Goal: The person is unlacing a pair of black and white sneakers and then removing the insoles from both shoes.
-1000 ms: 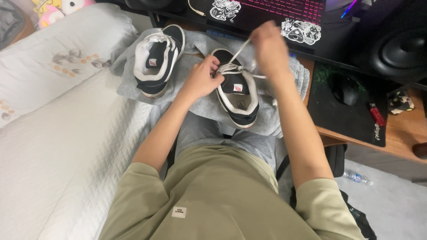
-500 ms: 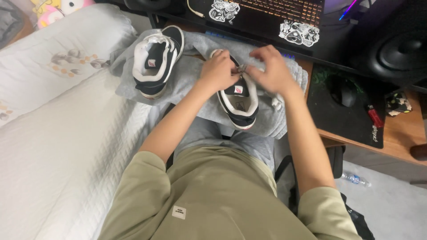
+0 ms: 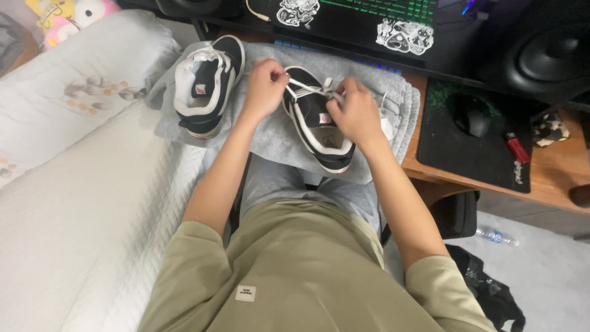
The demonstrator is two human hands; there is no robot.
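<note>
Left hand [image 3: 265,86] and right hand [image 3: 353,114] both pinching white laces [image 3: 307,89], second sneaker [image 3: 206,83] alongside.

The light is soft and even, fairly bright on the bed [image 3: 80,203] at the left. The upper right is dim, around the speaker [image 3: 547,55]. Shadows are weak. The picture is sharp, with slight bending at the edges.

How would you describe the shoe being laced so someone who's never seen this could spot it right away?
Find the grey towel spread at the near edge of the desk, below the dark keyboard. Two black-and-white sneakers lie on it. The one meant is the right-hand sneaker, with the left hand and right hand on its white lace; the other sneaker lies untouched.
</note>
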